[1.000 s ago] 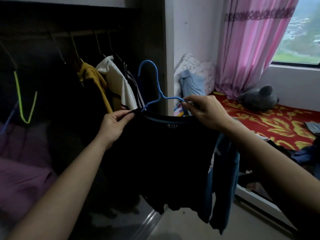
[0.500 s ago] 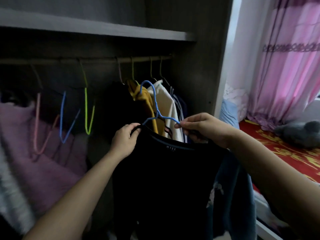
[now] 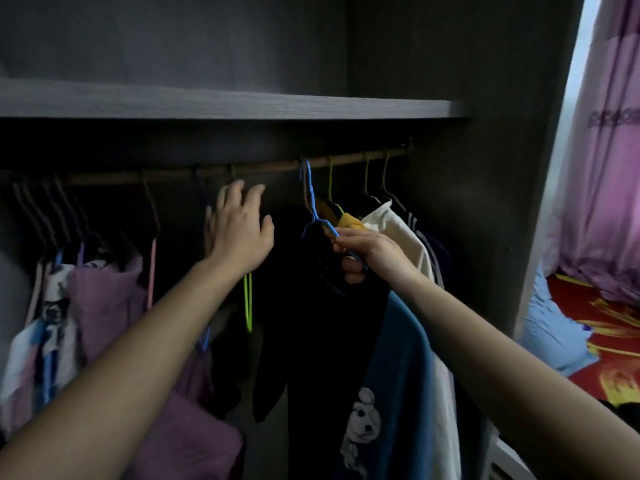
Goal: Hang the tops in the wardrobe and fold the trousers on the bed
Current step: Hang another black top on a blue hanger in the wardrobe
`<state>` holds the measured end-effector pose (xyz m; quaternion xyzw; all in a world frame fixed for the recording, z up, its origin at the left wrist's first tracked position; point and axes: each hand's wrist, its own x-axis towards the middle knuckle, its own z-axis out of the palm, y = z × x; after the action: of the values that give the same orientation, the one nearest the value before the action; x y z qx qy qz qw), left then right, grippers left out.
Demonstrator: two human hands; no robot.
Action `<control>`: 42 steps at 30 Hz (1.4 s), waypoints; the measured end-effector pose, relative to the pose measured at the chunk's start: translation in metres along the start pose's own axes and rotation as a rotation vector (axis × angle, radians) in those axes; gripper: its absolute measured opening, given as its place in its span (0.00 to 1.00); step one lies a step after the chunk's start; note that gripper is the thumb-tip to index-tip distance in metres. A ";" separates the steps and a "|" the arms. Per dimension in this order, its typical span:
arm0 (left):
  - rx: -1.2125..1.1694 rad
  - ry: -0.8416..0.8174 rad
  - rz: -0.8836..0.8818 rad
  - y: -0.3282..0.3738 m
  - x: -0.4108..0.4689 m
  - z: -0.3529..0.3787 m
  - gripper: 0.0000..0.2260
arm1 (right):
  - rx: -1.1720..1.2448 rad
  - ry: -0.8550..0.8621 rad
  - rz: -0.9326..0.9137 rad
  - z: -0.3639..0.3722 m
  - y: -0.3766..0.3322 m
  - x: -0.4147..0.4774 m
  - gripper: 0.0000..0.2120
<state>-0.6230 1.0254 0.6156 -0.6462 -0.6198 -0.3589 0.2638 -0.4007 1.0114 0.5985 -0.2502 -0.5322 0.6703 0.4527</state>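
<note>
Wardrobe (image 3: 450,237) interior, dim. We're looking at a grey shelf (image 3: 242,103) with a wooden rail (image 3: 166,176) running just under it.

We're pinching the blue hanger (image 3: 313,209) with the right hand (image 3: 370,252). Thumb and fingers are clamping its right arm, just below the neck twist. Its hook is sitting up at the rail and looking hooked over it; we can't tell if it's bearing weight yet.

Black top (image 3: 311,341) is hanging from that hanger. Its collar is lying right against the right-hand fingers, and the body is dropping straight below them. Blue top (image 3: 398,358) with a dog print is draping over the right forearm, just beside the black one.

Left hand (image 3: 239,233) is reaching up just under the rail, left of the black top. Its fingers are spreading apart and gripping nothing. Green hanger (image 3: 247,299) is hanging behind it; we can't tell if the fingertips are touching it.

Yellow top (image 3: 349,221) and white top (image 3: 391,223) are hanging just right of the blue hanger, crowding it. Pink tops (image 3: 104,299) are hanging well apart at far left. Pink curtain (image 3: 606,168) and red bed (image 3: 609,341) are showing at the right edge.
</note>
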 end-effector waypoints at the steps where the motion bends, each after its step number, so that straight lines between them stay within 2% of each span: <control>1: 0.087 -0.027 -0.010 -0.006 0.009 0.000 0.24 | 0.027 -0.013 -0.006 0.004 0.000 0.012 0.10; 5: 0.260 -0.052 -0.022 -0.034 0.042 0.007 0.31 | 0.116 -0.078 -0.021 0.020 0.000 0.060 0.11; 10: 0.264 -0.058 -0.056 -0.058 0.047 0.029 0.41 | 0.068 -0.063 -0.042 0.024 0.010 0.108 0.07; 12: 0.261 -0.018 -0.039 -0.062 0.047 0.035 0.41 | -0.016 -0.022 -0.061 0.020 0.024 0.118 0.07; 17: 0.269 -0.009 -0.035 -0.066 0.053 0.036 0.39 | -0.219 0.040 -0.092 0.003 0.056 0.126 0.16; 25: 0.190 -0.061 -0.090 -0.055 0.055 0.024 0.37 | -0.489 0.079 -0.187 -0.011 0.073 0.101 0.18; 29: 0.130 -0.137 -0.151 -0.047 0.051 0.011 0.35 | -0.786 0.187 -0.414 -0.030 0.081 0.063 0.19; 31: 0.112 -0.119 -0.232 -0.036 0.028 0.013 0.28 | -0.966 0.231 -0.569 -0.044 0.089 0.034 0.20; 33: 0.046 -0.055 -0.227 -0.020 -0.011 0.027 0.24 | -1.064 0.273 -0.648 -0.062 0.106 0.003 0.20; 37: -0.155 0.086 -0.071 0.034 -0.105 0.067 0.21 | -1.298 0.473 -0.525 -0.102 0.148 -0.065 0.23; 42: -0.347 -0.145 -0.014 0.118 -0.214 0.101 0.24 | -1.565 0.618 -0.253 -0.148 0.181 -0.154 0.27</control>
<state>-0.4863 0.9630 0.3980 -0.7020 -0.5703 -0.4146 0.1004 -0.2695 0.9449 0.3603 -0.6014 -0.7188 -0.0449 0.3459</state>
